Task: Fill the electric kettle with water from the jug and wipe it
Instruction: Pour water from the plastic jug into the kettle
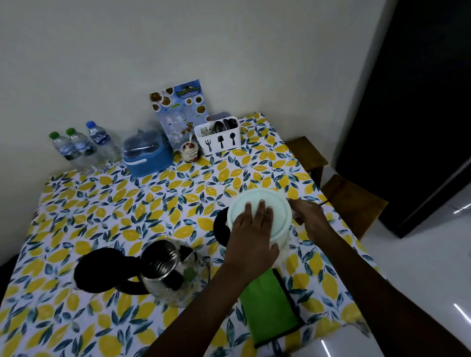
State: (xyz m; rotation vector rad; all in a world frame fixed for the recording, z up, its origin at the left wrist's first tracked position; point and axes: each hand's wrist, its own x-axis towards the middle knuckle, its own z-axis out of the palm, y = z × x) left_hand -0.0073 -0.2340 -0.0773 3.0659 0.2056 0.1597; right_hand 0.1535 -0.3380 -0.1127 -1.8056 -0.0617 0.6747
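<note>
The electric kettle (165, 265) stands on the table with its black lid (98, 268) flipped open to the left, showing the steel inside. Right of it stands the pale jug (282, 250), capped by a mint-white lid (273, 201). My left hand (254, 231) lies palm-down on that lid, thumb over its near edge. My right hand (309, 215) is closed at the jug's right side, where the handle is mostly hidden. A folded green cloth (269, 306) lies by the table's near edge, just below the jug.
A black round kettle base (221, 227) sits behind the jug's left side. Along the wall stand three water bottles (82, 147), a blue box (147, 158), a small jar (190, 152), a white cutlery holder (219, 137) and a menu card (178, 108). Wooden stools (351, 200) stand to the right.
</note>
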